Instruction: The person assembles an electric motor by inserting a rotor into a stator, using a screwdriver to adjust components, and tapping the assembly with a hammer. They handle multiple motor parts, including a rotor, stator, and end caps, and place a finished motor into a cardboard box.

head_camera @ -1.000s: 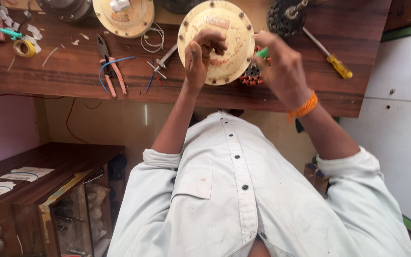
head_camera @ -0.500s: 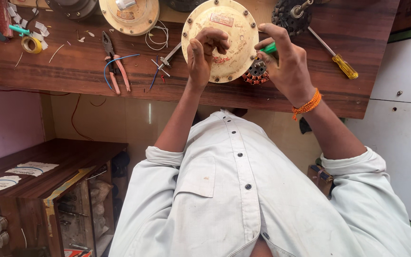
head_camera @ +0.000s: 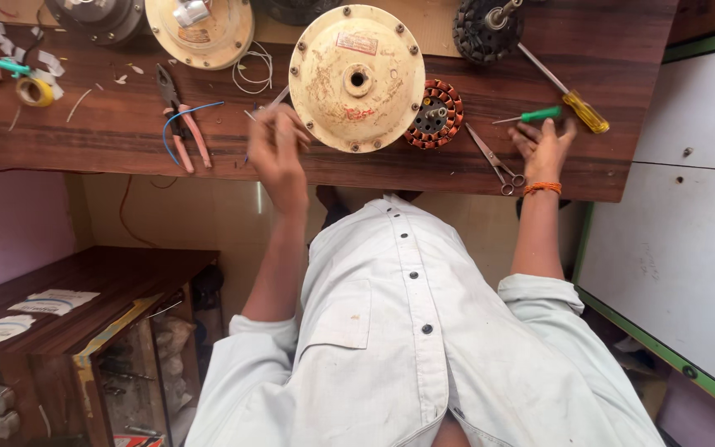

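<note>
A cream round motor cover [head_camera: 357,79] lies on the dark wooden bench [head_camera: 84,132], with neither hand on it. My left hand [head_camera: 279,145] hovers just left of the cover, blurred, fingers bunched together above a thin metal tool [head_camera: 273,101]; I cannot tell if it holds anything. My right hand [head_camera: 544,147], with an orange band at the wrist, is spread open at the bench's front edge. It is beside a small green-handled screwdriver [head_camera: 535,115] and scissors [head_camera: 494,161]. A copper-wound stator [head_camera: 434,116] sits right of the cover.
Pliers [head_camera: 182,124] and a blue wire lie left of my left hand. A yellow-handled screwdriver [head_camera: 568,95], a black stator [head_camera: 486,29], a second cream cover [head_camera: 200,29] and yellow tape [head_camera: 35,91] are on the bench. A white-and-green cabinet [head_camera: 688,215] stands right, a low wooden shelf [head_camera: 59,306] left.
Both hands have let go of the cream cover. My left hand has pulled away to the left and my right hand has moved right, toward the green screwdriver and scissors.
</note>
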